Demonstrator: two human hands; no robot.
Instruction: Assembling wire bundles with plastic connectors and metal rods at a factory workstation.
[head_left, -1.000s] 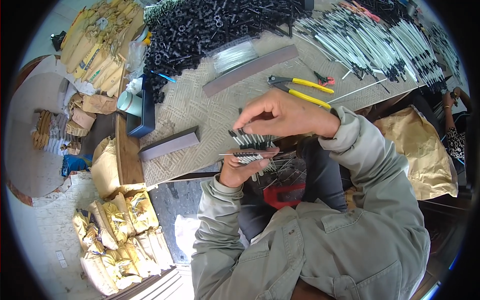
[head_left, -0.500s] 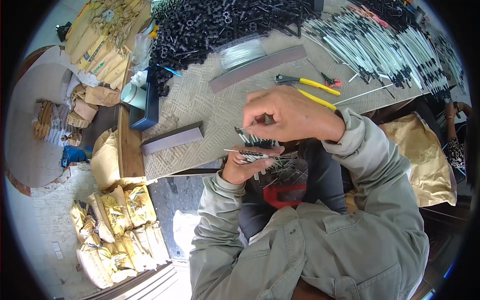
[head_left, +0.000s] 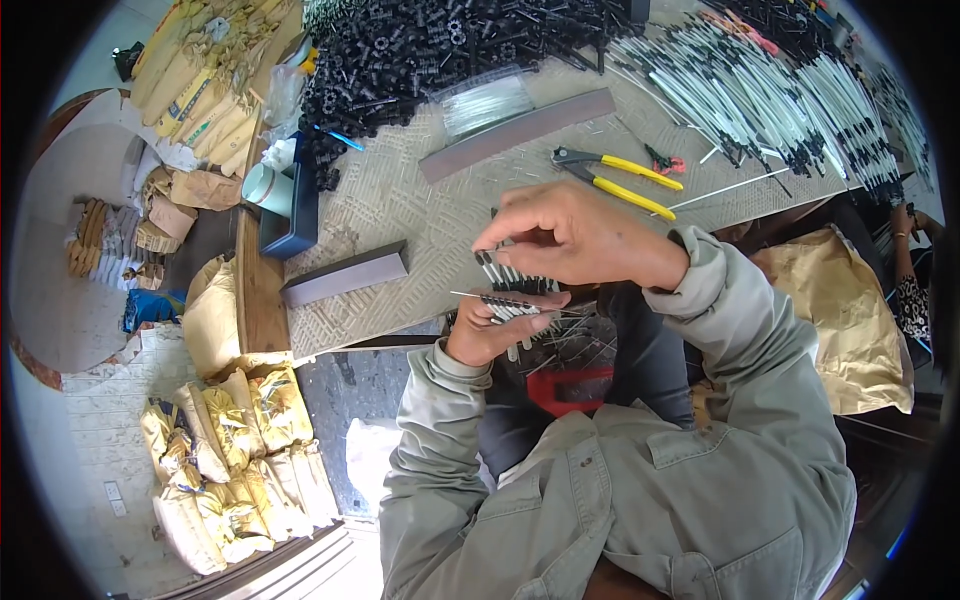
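Over my lap, at the table's front edge, my left hand is closed around a bundle of short white rods with black tips. A thin pale strip or wire lies across the bundle, beside the thumb. Just above the rods is my right hand, its thumb and fingers drawn together in a pinch near the black tips. Whatever those fingertips hold is too small or hidden to make out. Beyond the right hand lie pliers with yellow handles, jaws apart.
Black plastic fittings pile up at the table's back. Clear thin rods lie behind a long brown bar. White rods with black ends cover the right. A grey bar and blue bin stand left; a paper sack, right.
My right hand has shifted slightly down and left, closer to the rods' tips. A thin pin or wire visible at its fingertips before is now hidden. My left hand has hardly moved.
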